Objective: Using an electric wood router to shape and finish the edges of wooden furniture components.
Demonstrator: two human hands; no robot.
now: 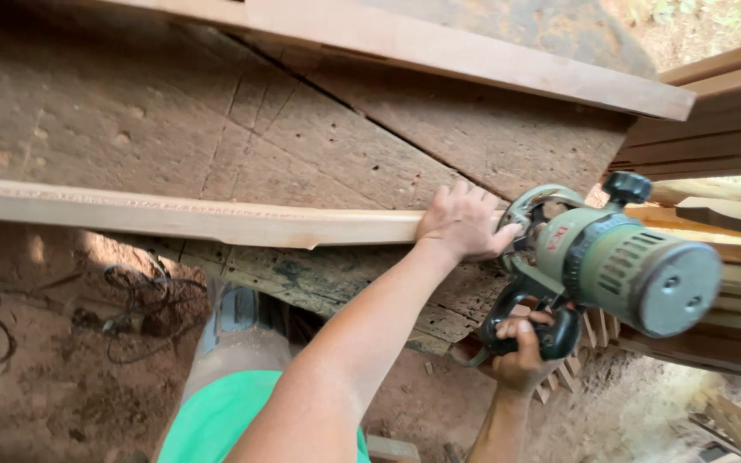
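- A small red label (559, 233) sat on the side of the green power tool (619, 261), too blurred to make out.
- The left hand (463, 223) lay flat with fingers spread, pressing down the long wooden strip (190, 219) beside the tool.
- The right hand (521, 351) curled tight around the tool's black handle (551, 334) from below.
- The strip ran along the near edge of a worn plank workbench (302, 146); more boards (713, 129) were stacked at the right, over a dirt floor (53, 377).

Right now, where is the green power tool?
In the head view, the green power tool is at right, gripped by the right hand, beside the left hand.
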